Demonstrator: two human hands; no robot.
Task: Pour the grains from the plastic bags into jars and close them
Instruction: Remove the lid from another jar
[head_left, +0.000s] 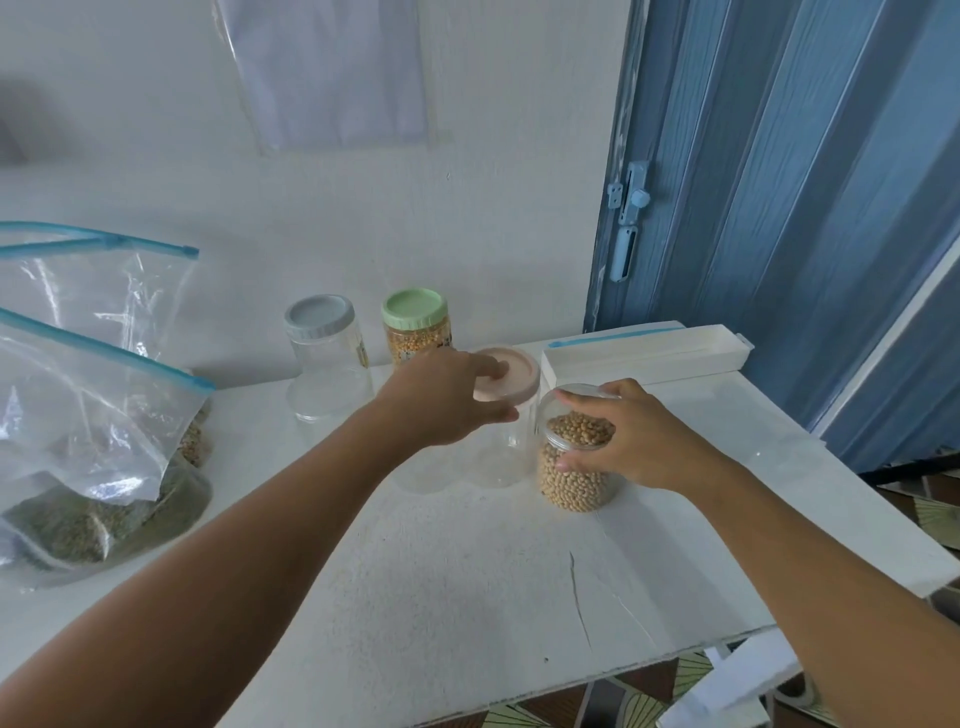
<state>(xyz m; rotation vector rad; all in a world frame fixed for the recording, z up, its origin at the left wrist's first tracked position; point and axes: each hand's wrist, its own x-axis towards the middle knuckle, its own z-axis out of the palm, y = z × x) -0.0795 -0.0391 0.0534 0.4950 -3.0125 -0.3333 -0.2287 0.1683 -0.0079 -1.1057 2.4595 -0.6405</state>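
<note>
Pink lid (511, 375): gripped by left hand (441, 402), over an empty jar (506, 447)
Right hand (621, 434): grasped the open bean jar (574, 467) on the desk (467, 571)
Bags (88, 415): far left

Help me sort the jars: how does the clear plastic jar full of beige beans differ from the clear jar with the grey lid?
The clear plastic jar of beige beans is nearly full; the grey-lidded clear jar looks empty. The bean jar is open, with no lid on it; the grey-lidded jar is capped. The right hand grips the bean jar at the front, while the grey-lidded jar stands untouched at the back. Both are upright, transparent and round.
</note>
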